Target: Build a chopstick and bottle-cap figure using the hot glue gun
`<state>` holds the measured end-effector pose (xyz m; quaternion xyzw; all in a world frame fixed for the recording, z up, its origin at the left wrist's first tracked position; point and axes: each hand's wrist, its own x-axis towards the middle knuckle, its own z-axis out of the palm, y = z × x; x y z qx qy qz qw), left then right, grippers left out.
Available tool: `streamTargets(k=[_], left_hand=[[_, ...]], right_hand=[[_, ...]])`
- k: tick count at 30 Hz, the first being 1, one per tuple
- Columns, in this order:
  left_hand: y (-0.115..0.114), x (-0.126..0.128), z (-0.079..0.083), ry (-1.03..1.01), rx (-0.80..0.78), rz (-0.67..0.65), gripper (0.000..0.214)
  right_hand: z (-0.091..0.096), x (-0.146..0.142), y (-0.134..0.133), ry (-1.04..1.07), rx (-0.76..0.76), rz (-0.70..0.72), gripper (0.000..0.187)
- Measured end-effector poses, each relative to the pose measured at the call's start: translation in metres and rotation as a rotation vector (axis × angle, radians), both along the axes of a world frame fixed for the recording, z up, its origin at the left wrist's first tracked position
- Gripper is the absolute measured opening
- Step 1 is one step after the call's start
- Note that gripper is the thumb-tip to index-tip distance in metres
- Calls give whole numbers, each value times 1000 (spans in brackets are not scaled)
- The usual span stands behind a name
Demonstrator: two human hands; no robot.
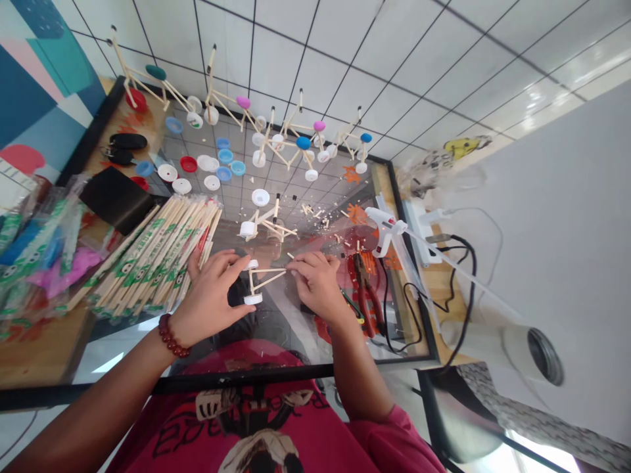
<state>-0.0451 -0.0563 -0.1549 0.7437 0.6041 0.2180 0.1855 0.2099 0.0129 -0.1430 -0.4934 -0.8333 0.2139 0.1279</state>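
Observation:
Held between my hands is a small V-shaped wooden stick frame with a white bottle cap at each end of its short axle. My left hand, wearing a red bead bracelet, pinches the two caps between thumb and fingers. The pointed end, where the sticks meet, is in the fingertips of my right hand. Just beyond stands another stick frame with a white cap on it. A loose white cap lies behind that.
Several finished-looking stick models with coloured caps line the back of the glass table. Bundled chopsticks lie left. On the right are a glue gun with its cable, red-handled pliers and a white cylinder. Cut stick bits are scattered centrally.

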Motion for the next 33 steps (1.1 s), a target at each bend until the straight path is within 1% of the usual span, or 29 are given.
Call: streamTargets(k=[5,9,16,26,30,33], left_hand=[[0,0,3,10,-25,-8,72],[-1,1,6,26,-23,-14,70],[0,0,1,8,-1,-11,73],[0,0,1,5,8,-14,73],[0,0,2,8,-1,-14,73],[0,0,5,17,-13,-12,69]], right_hand=[[-1,0,0,-4,1,4,30],[-1,0,-1,-5,12,12,33],[-1,1,0,-17,7,24,35],[-1,0,-1,-10,0,12,38],[1,-2,-1,8,41,-32,32],[3,-7,0,28,64,-33,27]])
